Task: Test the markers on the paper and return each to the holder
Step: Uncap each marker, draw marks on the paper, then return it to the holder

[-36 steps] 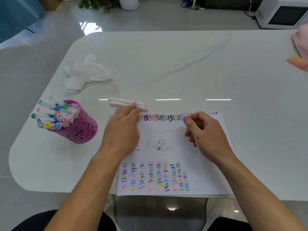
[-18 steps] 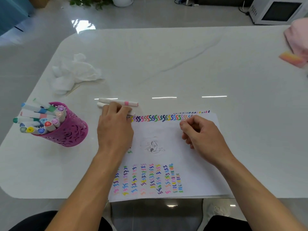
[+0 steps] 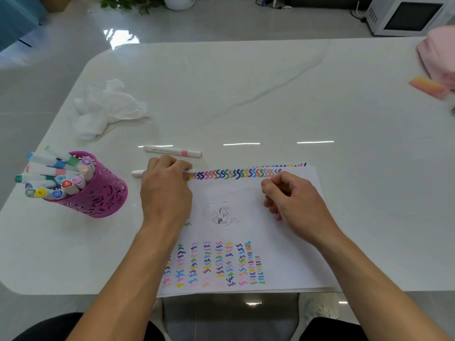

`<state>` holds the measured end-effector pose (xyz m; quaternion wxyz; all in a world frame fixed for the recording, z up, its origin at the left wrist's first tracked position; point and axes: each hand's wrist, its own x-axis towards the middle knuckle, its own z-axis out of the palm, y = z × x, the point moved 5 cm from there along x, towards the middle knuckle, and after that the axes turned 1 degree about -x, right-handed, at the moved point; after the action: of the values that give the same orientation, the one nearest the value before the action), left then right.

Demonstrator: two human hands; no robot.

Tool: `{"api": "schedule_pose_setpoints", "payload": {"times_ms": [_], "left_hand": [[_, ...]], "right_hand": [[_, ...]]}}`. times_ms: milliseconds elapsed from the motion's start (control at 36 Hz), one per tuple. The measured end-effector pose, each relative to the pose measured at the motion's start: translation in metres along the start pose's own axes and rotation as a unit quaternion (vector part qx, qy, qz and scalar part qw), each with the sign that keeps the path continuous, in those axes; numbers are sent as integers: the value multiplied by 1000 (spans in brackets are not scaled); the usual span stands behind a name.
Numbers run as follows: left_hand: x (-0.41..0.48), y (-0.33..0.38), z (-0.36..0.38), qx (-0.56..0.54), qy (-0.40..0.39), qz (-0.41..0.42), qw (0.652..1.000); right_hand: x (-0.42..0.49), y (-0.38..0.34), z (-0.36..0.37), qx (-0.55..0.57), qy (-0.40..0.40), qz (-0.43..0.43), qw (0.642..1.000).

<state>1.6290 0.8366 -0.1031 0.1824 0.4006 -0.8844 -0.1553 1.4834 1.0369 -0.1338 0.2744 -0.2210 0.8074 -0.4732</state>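
Fingers point(image 3: 172, 165) of the left hand point(image 3: 165, 193) curl round a white marker point(image 3: 138, 173) — pink-banded marker point(image 3: 172, 151) just beyond them; right hand point(image 3: 293, 200) curled, grip unclear.

the table point(image 3: 270, 94) is glossy white with faint grey veins like polished stone, and mirrors strip lights. the paper point(image 3: 283, 254) is matt white, its ink squiggles flat. the holder point(image 3: 105, 195) looks like hard magenta plastic, pierced, with a slight sheen. the markers point(image 3: 49, 173) in it have smooth white plastic barrels. the held marker point(image 3: 137, 173), under the curled fingers of the left hand point(image 3: 165, 190), and the loose marker point(image 3: 172, 151) share that smooth plastic. the tissue point(image 3: 105, 107) is soft, crumpled, matt. the pink cloth point(image 3: 438, 55) looks fuzzy. the floor point(image 3: 221, 23) is glossy.
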Motion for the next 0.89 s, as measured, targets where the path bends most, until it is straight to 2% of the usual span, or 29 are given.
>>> {"api": "schedule_pose_setpoints", "payload": {"times_ms": [306,472,556,722,806,889], "left_hand": [[1,1,-9,-25,52,14,998],[0,10,-24,-63,107,60,990],[-3,22,-30,-122,122,113,978],[-20,50,-32,-188,105,223,951],[-26,57,-33,-215,103,233,943],[-29,61,-36,-282,93,202,933]], "right_hand": [[0,-1,2,-1,-5,3,1000],[0,-2,2,-6,-8,1,1000],[-2,-3,3,-4,-9,-5,1000],[-9,-12,7,9,7,-43,999],[-12,-20,7,19,8,-72,997],[-16,-29,8,12,18,-115,993]]}}
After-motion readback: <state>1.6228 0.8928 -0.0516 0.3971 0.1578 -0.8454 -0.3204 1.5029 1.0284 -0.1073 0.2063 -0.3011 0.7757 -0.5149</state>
